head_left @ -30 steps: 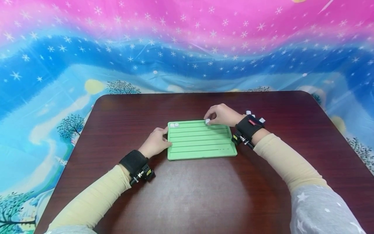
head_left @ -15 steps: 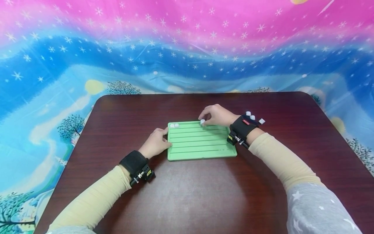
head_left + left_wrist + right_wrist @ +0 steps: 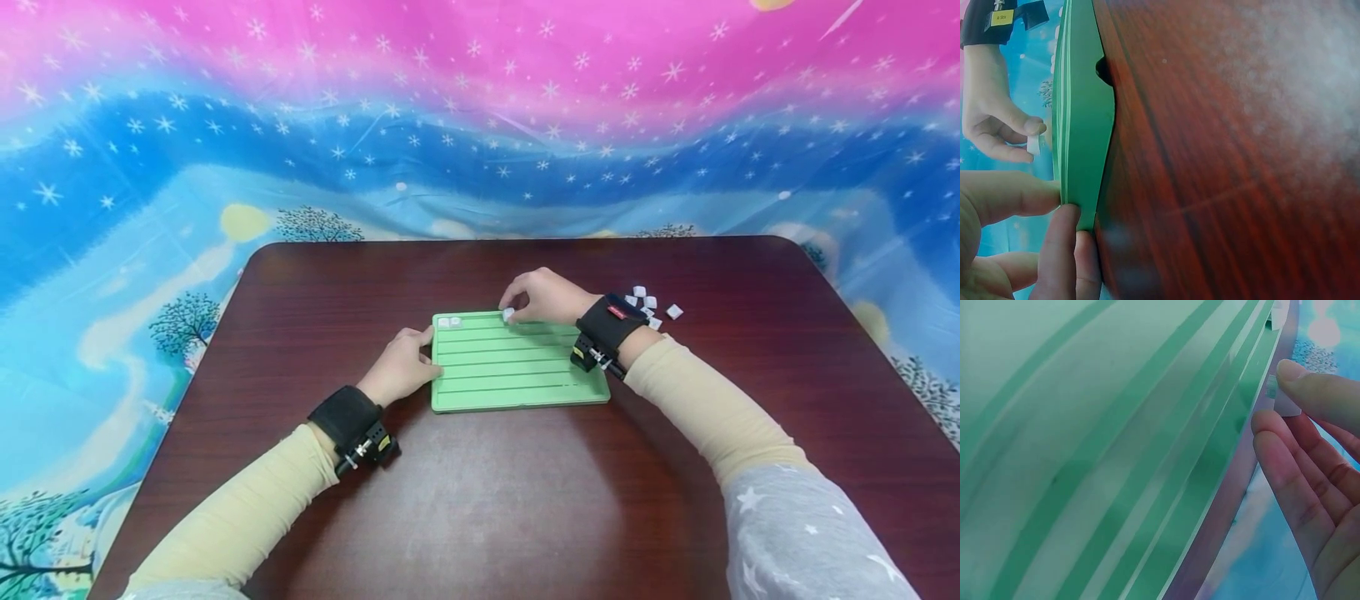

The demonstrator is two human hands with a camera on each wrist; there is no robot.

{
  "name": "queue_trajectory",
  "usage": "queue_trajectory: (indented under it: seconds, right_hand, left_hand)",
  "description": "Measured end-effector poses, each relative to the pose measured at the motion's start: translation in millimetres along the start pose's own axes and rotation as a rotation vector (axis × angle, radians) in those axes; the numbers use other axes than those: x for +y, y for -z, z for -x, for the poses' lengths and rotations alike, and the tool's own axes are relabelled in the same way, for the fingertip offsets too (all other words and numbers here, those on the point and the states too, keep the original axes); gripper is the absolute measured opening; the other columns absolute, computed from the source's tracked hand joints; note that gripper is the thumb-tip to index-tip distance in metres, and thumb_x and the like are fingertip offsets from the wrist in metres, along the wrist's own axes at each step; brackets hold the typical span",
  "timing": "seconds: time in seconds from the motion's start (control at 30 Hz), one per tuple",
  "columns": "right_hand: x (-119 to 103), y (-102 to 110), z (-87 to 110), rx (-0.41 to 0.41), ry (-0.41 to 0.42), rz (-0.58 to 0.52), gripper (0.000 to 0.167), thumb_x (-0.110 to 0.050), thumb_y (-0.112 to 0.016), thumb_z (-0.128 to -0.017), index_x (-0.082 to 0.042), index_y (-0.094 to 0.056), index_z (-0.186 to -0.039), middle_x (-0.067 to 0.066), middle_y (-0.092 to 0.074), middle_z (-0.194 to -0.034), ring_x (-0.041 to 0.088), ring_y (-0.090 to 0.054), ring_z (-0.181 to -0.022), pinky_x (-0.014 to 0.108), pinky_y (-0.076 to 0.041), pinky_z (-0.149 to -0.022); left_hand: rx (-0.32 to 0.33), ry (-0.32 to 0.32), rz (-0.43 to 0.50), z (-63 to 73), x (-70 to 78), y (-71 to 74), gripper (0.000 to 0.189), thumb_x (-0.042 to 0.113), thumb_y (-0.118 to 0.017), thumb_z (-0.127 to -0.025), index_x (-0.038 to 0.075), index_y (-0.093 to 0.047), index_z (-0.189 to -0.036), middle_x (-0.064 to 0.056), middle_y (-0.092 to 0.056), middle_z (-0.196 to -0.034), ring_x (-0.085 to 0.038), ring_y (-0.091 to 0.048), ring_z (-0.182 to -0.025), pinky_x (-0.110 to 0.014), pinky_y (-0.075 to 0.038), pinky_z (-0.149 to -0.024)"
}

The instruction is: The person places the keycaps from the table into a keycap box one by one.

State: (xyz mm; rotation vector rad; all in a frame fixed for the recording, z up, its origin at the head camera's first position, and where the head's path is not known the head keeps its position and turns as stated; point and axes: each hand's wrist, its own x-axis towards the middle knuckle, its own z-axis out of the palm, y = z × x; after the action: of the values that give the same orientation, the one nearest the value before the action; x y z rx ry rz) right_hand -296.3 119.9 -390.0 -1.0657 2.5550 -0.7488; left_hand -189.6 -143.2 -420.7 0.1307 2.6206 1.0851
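A shallow green ridged tray (image 3: 517, 367) lies on the table. My left hand (image 3: 401, 367) grips its left edge, thumb and fingers at the corner side; the left wrist view shows the fingers (image 3: 1060, 250) against the tray's green side wall (image 3: 1091, 106). Between the thumb and fingertips of my right hand (image 3: 553, 298) is a small white keycap (image 3: 508, 315), pinched over the tray's far rim. The right wrist view shows that keycap (image 3: 1286, 403) close beside the rim. Two white keycaps (image 3: 449, 322) sit side by side in the tray's far left corner.
Several loose white keycaps (image 3: 649, 303) lie on the dark wooden table (image 3: 465, 508) right of the tray, partly hidden behind my right wrist. One more keycap (image 3: 674, 312) lies farther right. A patterned cloth (image 3: 480, 150) hangs behind the table's far edge.
My right hand has moved left along the tray's far rim with the keycap in its fingers, uncovering more of the loose keycaps. The left hand and the tray have stayed in place.
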Motion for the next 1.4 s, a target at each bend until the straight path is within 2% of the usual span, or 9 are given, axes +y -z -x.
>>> queue_trajectory:
  seconds: [0.33, 0.6, 1.07, 1.4]
  right_hand:
    - [-1.5, -6.9, -11.8, -0.011, 0.012, -0.015, 0.014, -0.005, -0.079, -0.09, -0.005, -0.078, -0.104, 0.005, -0.072, -0.103, 0.017, -0.066, -0.089, 0.035, -0.053, -0.081]
    - [-13.8, -7.7, -20.2, -0.034, 0.022, -0.002, 0.011, -0.004, -0.079, -0.09, -0.005, -0.077, -0.101, 0.003, -0.071, -0.094, 0.017, -0.065, -0.086, 0.036, -0.053, -0.081]
    - [-25.7, -14.5, -33.7, -0.099, -0.032, 0.035, 0.012, -0.005, -0.08, -0.089, -0.006, -0.075, -0.1, 0.005, -0.07, -0.098, 0.02, -0.065, -0.095, 0.036, -0.052, -0.087]
    - [-35.5, -21.1, -45.4, -0.106, -0.011, 0.084, 0.012, -0.006, -0.081, -0.088, -0.006, -0.075, -0.098, 0.005, -0.069, -0.096, 0.021, -0.061, -0.092, 0.034, -0.049, -0.086]
  left_hand:
    - [0.001, 0.004, 0.0, -0.3, -0.8, -0.4, 0.078, 0.006, -0.072, -0.093, -0.005, -0.029, -0.157, -0.028, -0.039, -0.149, -0.023, -0.06, -0.096, -0.033, -0.05, -0.082]
    - [0.007, -0.002, 0.007, -1.2, 1.2, -1.6, 0.077, 0.005, -0.072, -0.093, -0.005, -0.03, -0.157, -0.028, -0.04, -0.149, -0.022, -0.06, -0.094, -0.032, -0.05, -0.08]
    - [0.007, 0.003, 0.006, -2.1, -1.4, -0.4, 0.078, 0.006, -0.073, -0.092, -0.006, -0.031, -0.156, -0.028, -0.042, -0.147, -0.023, -0.061, -0.097, -0.033, -0.051, -0.082]
    - [0.008, -0.006, 0.005, -1.0, -0.6, -0.3, 0.077, 0.006, -0.073, -0.092, -0.006, -0.031, -0.156, -0.028, -0.042, -0.147, -0.023, -0.061, -0.097, -0.033, -0.051, -0.082]
